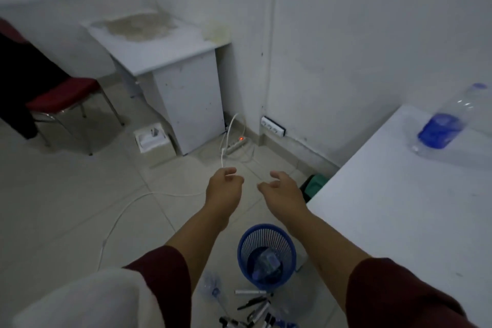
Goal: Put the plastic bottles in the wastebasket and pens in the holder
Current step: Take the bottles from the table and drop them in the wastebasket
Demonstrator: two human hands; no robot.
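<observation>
A blue mesh wastebasket [241, 246] stands on the floor below my arms, with a clear plastic bottle [266, 261] lying inside it. Another crushed clear bottle [211, 286] lies on the floor to its left. Several pens [253, 306] are scattered on the tiles in front of the basket. A clear bottle with a blue label and cap [443, 125] lies on the white table [386, 208] at the right. My left hand [225, 186] and my right hand [279, 188] are stretched forward above the floor, both holding nothing, fingers loosely curled. No pen holder is in view.
A white desk [165, 42] stands in the far corner, with a power strip [235, 145] and white cables [127, 208] across the floor. A red chair [61, 98] is at the left. A white box [151, 140] sits beside the desk, and a dark green object [314, 184] by the table.
</observation>
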